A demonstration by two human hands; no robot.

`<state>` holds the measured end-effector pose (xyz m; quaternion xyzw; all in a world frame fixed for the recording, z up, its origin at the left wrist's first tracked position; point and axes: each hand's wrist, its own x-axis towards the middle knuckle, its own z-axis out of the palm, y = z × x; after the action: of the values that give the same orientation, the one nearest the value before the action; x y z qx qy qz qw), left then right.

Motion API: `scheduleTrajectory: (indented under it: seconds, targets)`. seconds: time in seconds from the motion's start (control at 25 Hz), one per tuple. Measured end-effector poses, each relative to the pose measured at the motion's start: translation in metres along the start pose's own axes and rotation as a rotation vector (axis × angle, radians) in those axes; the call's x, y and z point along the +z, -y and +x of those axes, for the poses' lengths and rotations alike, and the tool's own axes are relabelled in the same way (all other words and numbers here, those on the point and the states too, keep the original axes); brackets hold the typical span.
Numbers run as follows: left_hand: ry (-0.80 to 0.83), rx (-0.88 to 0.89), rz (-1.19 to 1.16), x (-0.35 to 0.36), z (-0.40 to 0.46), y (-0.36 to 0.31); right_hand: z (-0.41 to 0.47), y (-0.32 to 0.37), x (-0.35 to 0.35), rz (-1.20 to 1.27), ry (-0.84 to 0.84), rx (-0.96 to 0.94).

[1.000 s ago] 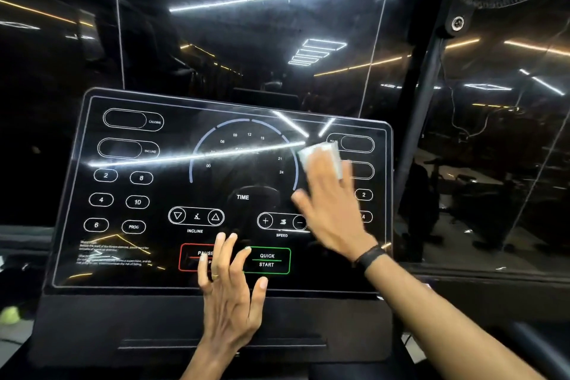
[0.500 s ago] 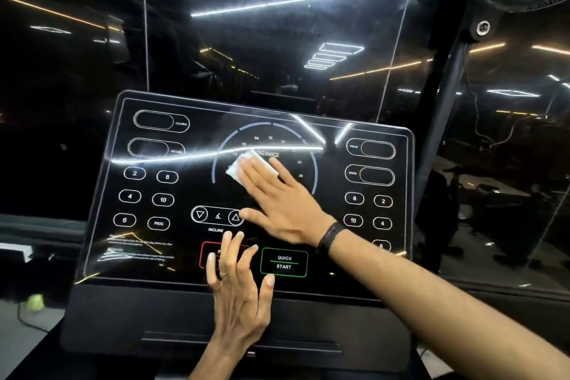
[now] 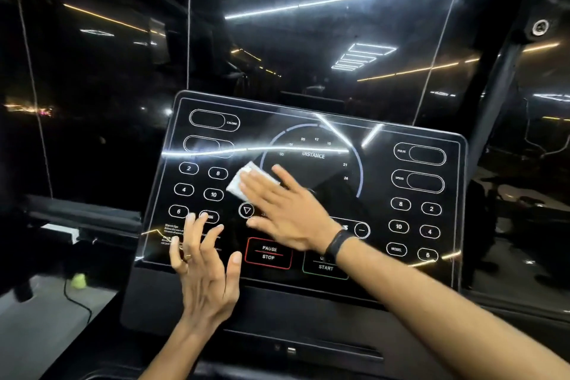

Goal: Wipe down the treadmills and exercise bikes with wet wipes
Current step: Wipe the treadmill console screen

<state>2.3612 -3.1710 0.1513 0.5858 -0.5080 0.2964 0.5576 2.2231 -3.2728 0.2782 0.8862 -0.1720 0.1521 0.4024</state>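
Wipe position: the wet wipe (image 3: 243, 181) sits left of centre on the treadmill console (image 3: 308, 133), at about 9 o'clock from the round DISTANCE dial (image 3: 313, 155), just beside the "10" key (image 3: 213, 194)
Wipe travel: one second ago it was near the right-hand readouts, half a second ago at the dial's left part; it has swept right to left across the glass
Right hand: the right hand (image 3: 287, 210) lies flat on the wipe with fingers straight and spread, pressing it to the panel, not pinching it; only the wipe's left end shows past the fingertips
Left hand: the left hand (image 3: 205, 268) holds nothing; fingers splayed, their tips at the panel's lower left around 7 o'clock, on the fine print, with the little finger near the "6" key (image 3: 178, 211); earlier it rested lower centre, over the PAUSE/STOP button (image 3: 269, 252), which now shows fully
Contact: whether the left palm touches the console cannot be told
Meaning for the task: judging by the sweep, the middle band is covered; the left key columns, top readouts and bottom buttons probably remain
Risk: a flat press over the keys might trigger one
Other things: a black band on the right wrist; ceiling lights reflect in the glass
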Motion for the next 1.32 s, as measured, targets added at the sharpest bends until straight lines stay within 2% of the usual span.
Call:
scheduleTrajectory:
  seconds: [0.04,0.16,0.2,0.24,0.28,0.36,0.4,0.44,0.48,0.6,0.64,0.68,0.72,0.76,0.84,0.88,0.92,0.96,1.0,1.12,1.16,1.2,1.24,1.28,1.32]
  targets:
    - [-0.006,0.0,-0.001,-0.004,0.003,0.005,0.002,-0.026,-0.002,-0.026,-0.014,0.104]
    - [-0.028,-0.02,0.026,-0.019,0.01,0.024,0.02,-0.092,-0.011,-0.019,-0.126,0.799]
    - [-0.034,-0.023,0.035,-0.021,0.011,0.029,0.03,-0.084,-0.012,0.034,-0.163,0.89]
    - [-0.038,-0.023,0.038,-0.022,0.011,0.032,0.04,-0.063,-0.01,0.095,-0.173,0.836]
    - [-0.037,-0.021,0.032,-0.022,0.012,0.032,0.043,-0.029,-0.006,0.145,-0.137,0.674]
    - [-0.026,-0.009,0.005,-0.018,0.015,0.027,0.016,0.036,0.005,0.124,-0.011,0.238]
    - [-0.019,0.002,-0.011,-0.016,0.017,0.023,-0.003,0.042,0.002,0.063,0.036,0.111]
    - [-0.013,0.012,-0.028,-0.014,0.02,0.02,-0.021,0.024,0.0,0.02,0.026,0.08]
    - [-0.008,0.018,-0.045,-0.013,0.022,0.017,-0.035,-0.003,-0.002,0.01,-0.01,0.183]
    - [-0.004,0.03,-0.081,-0.01,0.024,0.012,-0.089,-0.1,-0.01,0.021,-0.041,0.961]
    - [-0.001,0.032,-0.09,-0.008,0.022,0.011,-0.101,-0.11,-0.011,0.036,-0.051,1.17]
    - [0.007,0.035,-0.105,-0.005,0.019,0.008,-0.102,-0.1,-0.01,0.05,-0.048,1.298]
    - [0.014,0.045,-0.126,-0.002,0.015,0.004,-0.098,-0.074,-0.003,0.042,-0.058,1.297]
    - [0.022,0.059,-0.149,0.0,0.012,-0.002,-0.095,-0.035,0.005,0.069,-0.032,1.132]
    - [0.044,0.082,-0.188,0.004,0.006,-0.014,-0.113,0.044,0.011,0.146,0.067,0.574]
    - [0.057,0.089,-0.204,0.004,0.002,-0.019,-0.133,0.058,0.009,0.067,0.128,0.351]
    - [0.066,0.089,-0.219,0.002,-0.001,-0.023,-0.153,0.049,0.007,-0.016,0.149,0.235]
    - [0.07,0.087,-0.231,0.0,-0.004,-0.026,-0.17,0.029,0.006,-0.051,0.164,0.258]
    - [0.08,0.079,-0.239,-0.002,-0.007,-0.026,-0.183,0.009,0.008,-0.052,0.157,0.397]
    - [0.103,0.058,-0.247,-0.008,-0.016,-0.024,-0.172,-0.036,0.008,0.114,0.041,1.165]
    - [0.114,0.049,-0.239,-0.01,-0.021,-0.025,-0.147,-0.042,0.007,0.161,-0.024,1.346]
    - [0.122,0.047,-0.236,-0.012,-0.025,-0.026,-0.12,-0.039,0.005,0.203,-0.054,1.418]
    - [0.123,0.047,-0.24,-0.013,-0.028,-0.028,-0.096,-0.028,0.003,0.219,-0.066,1.33]
    - [0.12,0.045,-0.243,-0.015,-0.029,-0.029,-0.077,-0.009,0.002,0.224,-0.042,1.1]
    - [0.115,0.042,-0.236,-0.017,-0.027,-0.028,-0.065,0.015,0.003,0.213,0.017,0.773]
